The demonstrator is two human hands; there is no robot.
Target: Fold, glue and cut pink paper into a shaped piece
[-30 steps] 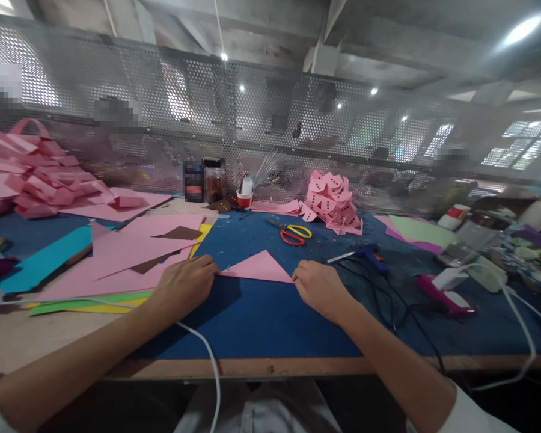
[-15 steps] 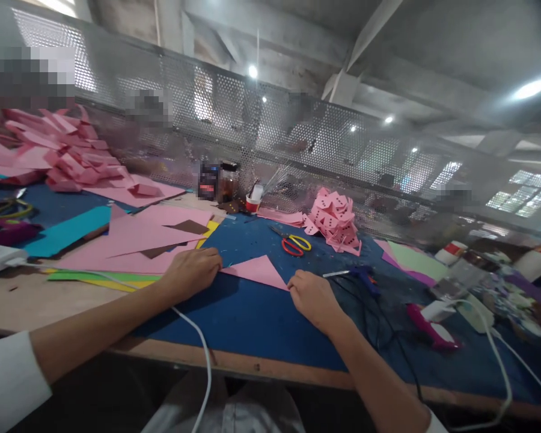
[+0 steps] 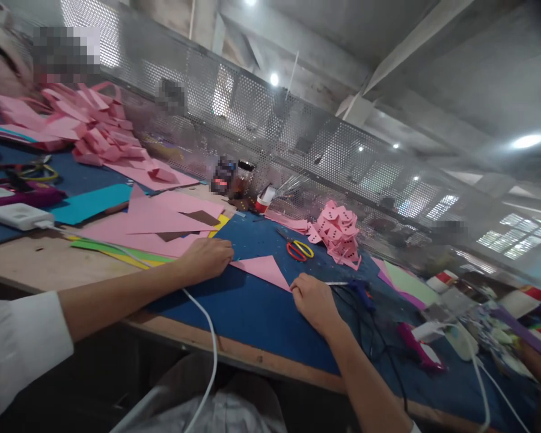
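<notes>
A pink paper triangle (image 3: 265, 269) lies on the blue work mat (image 3: 234, 319), its long edge toward me. My left hand (image 3: 207, 258) is closed on its left corner, fingers curled down against the mat. The right corner is pinched between the fingertips of my right hand (image 3: 313, 300). Just beyond the triangle rest scissors (image 3: 300, 249) with red and yellow handles. A blue glue gun (image 3: 360, 293) lies right of my right hand. Left of my left hand, large pink sheets (image 3: 162, 219) with cut-outs overlap yellow and green paper.
A pile of dotted pink paper pieces (image 3: 336, 231) sits at the back, near a red-and-white cup (image 3: 265, 198). Folded pink strips (image 3: 99, 129) are heaped at far left. A white cable (image 3: 211, 337) hangs over the table edge. Perforated metal screen (image 3: 252, 120) stands behind.
My view has tilted and shifted left, so the scene sits slanted and further right on the left side. Both hands still hold the triangle's corners, with little movement on the mat.
</notes>
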